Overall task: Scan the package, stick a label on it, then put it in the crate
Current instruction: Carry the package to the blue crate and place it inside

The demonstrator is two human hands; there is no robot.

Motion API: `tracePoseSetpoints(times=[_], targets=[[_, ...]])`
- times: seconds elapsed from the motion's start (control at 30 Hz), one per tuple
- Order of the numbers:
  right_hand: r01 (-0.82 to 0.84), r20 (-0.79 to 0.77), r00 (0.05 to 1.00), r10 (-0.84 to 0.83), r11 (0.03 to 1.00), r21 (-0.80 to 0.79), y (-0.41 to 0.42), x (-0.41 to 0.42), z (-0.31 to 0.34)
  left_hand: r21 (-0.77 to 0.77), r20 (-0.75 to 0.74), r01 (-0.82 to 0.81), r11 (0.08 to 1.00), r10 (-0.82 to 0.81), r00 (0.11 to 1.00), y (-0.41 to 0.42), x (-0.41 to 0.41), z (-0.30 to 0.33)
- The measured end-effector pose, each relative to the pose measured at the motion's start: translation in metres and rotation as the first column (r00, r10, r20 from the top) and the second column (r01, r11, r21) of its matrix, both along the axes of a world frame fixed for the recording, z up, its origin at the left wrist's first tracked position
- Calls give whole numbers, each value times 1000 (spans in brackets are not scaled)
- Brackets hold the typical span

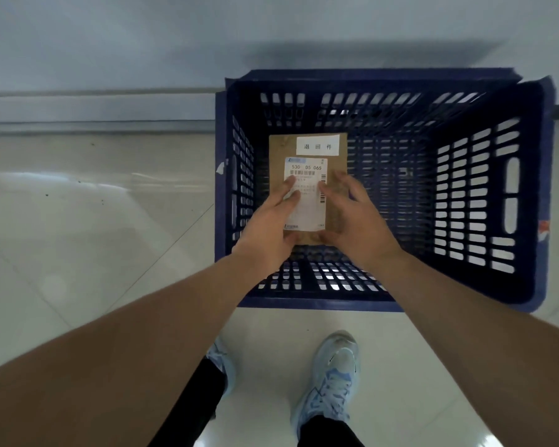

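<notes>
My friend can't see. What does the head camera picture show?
Two bare hands, left hand and right hand, hold a brown package with two white labels inside a dark blue crate. The crate stands on a pale tiled floor, with light blue shoes below.

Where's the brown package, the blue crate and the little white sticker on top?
brown package (336, 166), head view, bare cardboard right of the shipping label.
blue crate (320, 303), head view, its near rim.
little white sticker (318, 146), head view, its printed middle.
</notes>
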State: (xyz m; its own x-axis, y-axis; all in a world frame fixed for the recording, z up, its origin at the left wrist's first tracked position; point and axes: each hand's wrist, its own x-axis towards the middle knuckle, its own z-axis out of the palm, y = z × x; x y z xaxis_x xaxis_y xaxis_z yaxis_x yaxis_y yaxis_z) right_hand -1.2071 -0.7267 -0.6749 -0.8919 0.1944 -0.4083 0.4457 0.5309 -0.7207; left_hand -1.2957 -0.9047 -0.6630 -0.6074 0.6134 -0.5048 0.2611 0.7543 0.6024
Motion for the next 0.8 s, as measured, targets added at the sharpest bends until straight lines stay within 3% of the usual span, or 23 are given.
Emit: tracePoseSetpoints(times=[0.3, 0.67, 0.8], targets=[[43, 14, 999, -44, 999, 32, -16, -9, -47, 20, 23, -156, 988, 155, 988, 5, -4, -40], [70, -3, 998, -70, 996, 49, -23, -8, -74, -44, -81, -94, 995, 90, 993, 10, 0, -61], [9, 44, 999, -17, 986, 166, -24, -8, -70, -98, -101, -40, 994, 30, 994, 12, 0, -60]])
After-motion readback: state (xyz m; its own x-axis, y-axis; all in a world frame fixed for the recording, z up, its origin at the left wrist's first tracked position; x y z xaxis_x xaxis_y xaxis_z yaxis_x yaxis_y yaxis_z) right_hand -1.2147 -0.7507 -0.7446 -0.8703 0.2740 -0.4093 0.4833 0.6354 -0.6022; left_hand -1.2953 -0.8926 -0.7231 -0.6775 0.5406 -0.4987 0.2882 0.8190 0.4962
